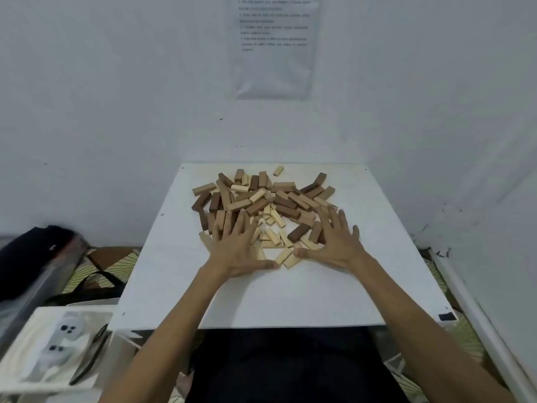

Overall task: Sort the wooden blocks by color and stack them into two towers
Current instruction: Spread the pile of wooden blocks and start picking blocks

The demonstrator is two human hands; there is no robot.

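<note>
Fingers of the left hand (236, 251) and right hand (338, 242) are spread straight and laid flat on a mixed heap of wooden blocks (261, 205); nothing is gripped. Smooth rectangular pale and dark-brown bars are piled unsorted on the matte white table (334, 295).

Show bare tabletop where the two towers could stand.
Widest: the table strip between the left hand, right hand and the near edge. Also the margins either side of the block pile, out to the side edges. Crowded: far centre, where the pile lies.
</note>
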